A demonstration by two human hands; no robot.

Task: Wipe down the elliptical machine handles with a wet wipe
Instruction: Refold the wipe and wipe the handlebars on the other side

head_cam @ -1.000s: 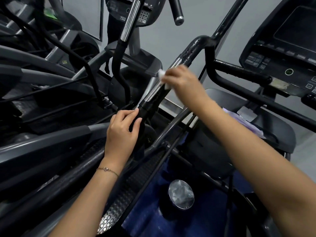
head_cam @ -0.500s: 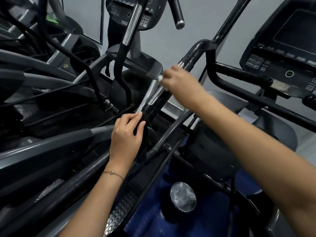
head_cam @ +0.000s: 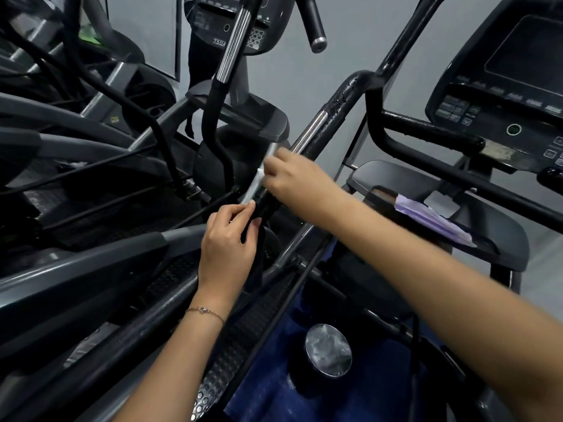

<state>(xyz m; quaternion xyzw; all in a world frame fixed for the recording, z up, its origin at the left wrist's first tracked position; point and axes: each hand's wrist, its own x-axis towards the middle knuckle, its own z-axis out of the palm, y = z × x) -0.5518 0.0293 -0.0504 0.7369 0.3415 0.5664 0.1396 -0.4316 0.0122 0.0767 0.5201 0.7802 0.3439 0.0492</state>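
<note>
Head view, the only one we have: the elliptical handle (head_cam: 312, 127) runs diagonally from the near centre up to the far right, with a chrome section in the middle and scuffed black tube above it. The right hand (head_cam: 294, 179) reaches in from the near right. Its fingers are curled over the handle just below the chrome section and grasp a white wet wipe (head_cam: 261, 173). We see only a small bit of the wipe, poking out at the left of the fingers and pressed against the bar. The left hand (head_cam: 228, 239) comes up from the near centre and sits just below the right hand. Its fingers are curled round the black lower part of the same handle, thumb and forefinger close together at the top. A thin bracelet (head_cam: 204, 310) is on the left wrist. The console (head_cam: 505, 86) with dark screen and buttons is at the far right. A purple packet (head_cam: 434, 219) lies on the grey shroud (head_cam: 499, 236) below the console, well apart from both hands. A round chrome cap (head_cam: 328, 350) sits near, between the forearms, over blue flooring (head_cam: 304, 397). A studded pedal (head_cam: 219, 376) lies under the left forearm. A second machine's console (head_cam: 243, 28) and chrome handle (head_cam: 233, 41) stand at the far centre.
</note>
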